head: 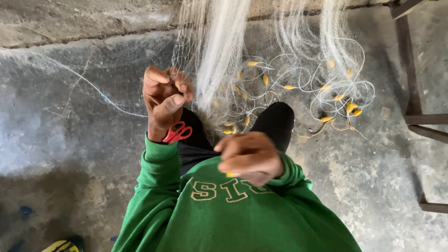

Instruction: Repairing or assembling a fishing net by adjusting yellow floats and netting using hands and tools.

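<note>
White fishing net [219, 51] pinched in left hand [163, 100] with red scissors [177, 132], right hand [249, 156] curled shut, contents unclear

A single head-worn camera looks almost straight down from above the person's chest. It sits close: the green sweatshirt [233, 214] fills the near edge, and both hands [163, 100] sit mid-frame. Beyond them the view reaches the concrete floor [70, 140], with the pale fishing net [219, 51] at the far edge and a dark frame [413, 93] at far right.
</note>
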